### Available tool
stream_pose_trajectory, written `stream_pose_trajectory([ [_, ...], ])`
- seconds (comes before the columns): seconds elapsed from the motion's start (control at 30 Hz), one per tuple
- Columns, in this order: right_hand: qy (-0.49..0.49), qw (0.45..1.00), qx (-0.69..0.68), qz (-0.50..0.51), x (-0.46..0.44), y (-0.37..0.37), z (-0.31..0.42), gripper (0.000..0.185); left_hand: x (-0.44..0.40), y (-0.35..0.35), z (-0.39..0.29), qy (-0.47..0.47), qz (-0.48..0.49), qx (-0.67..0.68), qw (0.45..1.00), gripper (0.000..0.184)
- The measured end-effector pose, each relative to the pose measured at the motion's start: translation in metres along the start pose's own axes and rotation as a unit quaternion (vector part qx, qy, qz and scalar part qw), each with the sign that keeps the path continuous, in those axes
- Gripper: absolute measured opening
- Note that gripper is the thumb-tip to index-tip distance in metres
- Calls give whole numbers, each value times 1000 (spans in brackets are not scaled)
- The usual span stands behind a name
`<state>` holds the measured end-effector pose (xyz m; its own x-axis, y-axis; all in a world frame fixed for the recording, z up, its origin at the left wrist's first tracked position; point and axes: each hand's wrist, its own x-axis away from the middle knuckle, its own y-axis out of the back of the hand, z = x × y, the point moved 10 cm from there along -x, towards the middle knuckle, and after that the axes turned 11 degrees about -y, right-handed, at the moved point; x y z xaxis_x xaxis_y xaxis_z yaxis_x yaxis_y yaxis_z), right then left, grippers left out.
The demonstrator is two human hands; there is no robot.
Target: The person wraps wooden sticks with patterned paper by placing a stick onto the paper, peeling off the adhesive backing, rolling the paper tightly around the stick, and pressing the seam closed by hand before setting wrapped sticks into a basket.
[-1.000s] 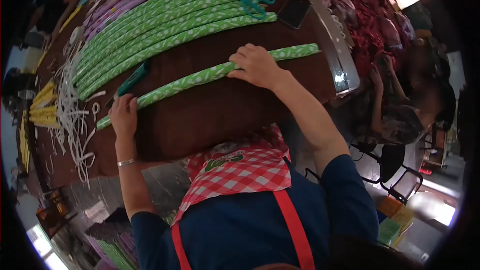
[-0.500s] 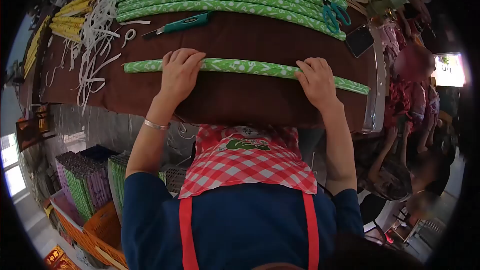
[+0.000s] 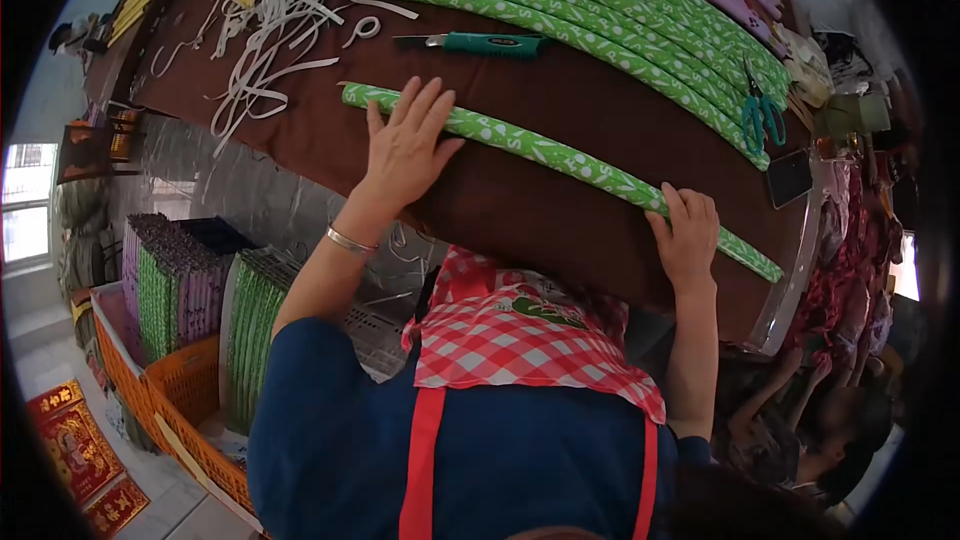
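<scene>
A long, narrow green roll [image 3: 560,157] with white printed shapes lies slantwise on the brown-covered table, its right end nearer my body. My left hand [image 3: 408,145] rests flat across the roll near its left end, fingers spread and thumb apart. Toward the other end, my right hand [image 3: 690,235] has its fingers curled over the roll and its thumb on the near side. Beyond the roll lies a teal utility knife [image 3: 492,44] with its blade pointing left. The part of the roll beneath each hand is hidden.
Several similar green strips [image 3: 600,25] lie side by side at the back. Teal scissors [image 3: 762,120] and a dark phone [image 3: 790,179] are at right. White ribbon scraps [image 3: 300,10] pile up at left. An orange crate [image 3: 190,385] stands below left. Other people's arms show at far right.
My view has turned, so the table appears tilted down to the right. My left hand's fingers have flattened and spread on the roll; my right hand stays on it.
</scene>
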<state>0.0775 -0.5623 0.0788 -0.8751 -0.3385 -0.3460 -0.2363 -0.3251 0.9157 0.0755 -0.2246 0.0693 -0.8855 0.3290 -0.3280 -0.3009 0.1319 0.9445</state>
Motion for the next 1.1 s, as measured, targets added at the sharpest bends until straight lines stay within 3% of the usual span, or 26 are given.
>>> stream_pose_trajectory([
  [0.17, -1, 1000, 0, -5, 0, -2, 2, 42, 14, 4, 40, 37, 4, -33, 999, 69],
  [0.3, 6, 1000, -5, -24, -1, 0, 13, 41, 26, -2, 80, 134, 44, -51, 989, 94],
  [0.43, 12, 1000, -16, -24, -1, 1, 13, 39, 36, 10, 107, 210, 91, -107, 968, 93],
  [0.57, 11, 999, -19, -40, 0, 1, 13, 41, 37, 15, 99, 158, 80, -179, 968, 94],
  [0.63, 8, 999, -19, -38, -1, 1, 13, 41, 27, 7, 66, 63, 74, -156, 983, 86],
  [0.97, 6, 999, -7, -43, -1, 2, 14, 40, -21, -10, -137, -97, 42, 148, 983, 79],
  [1.03, 1, 999, -7, -36, -1, 0, 13, 40, -24, -7, -165, -168, -11, 232, 958, 74],
  [1.1, -3, 1000, -6, -28, -1, -2, 11, 40, -32, 4, -152, -147, -70, 233, 959, 66],
])
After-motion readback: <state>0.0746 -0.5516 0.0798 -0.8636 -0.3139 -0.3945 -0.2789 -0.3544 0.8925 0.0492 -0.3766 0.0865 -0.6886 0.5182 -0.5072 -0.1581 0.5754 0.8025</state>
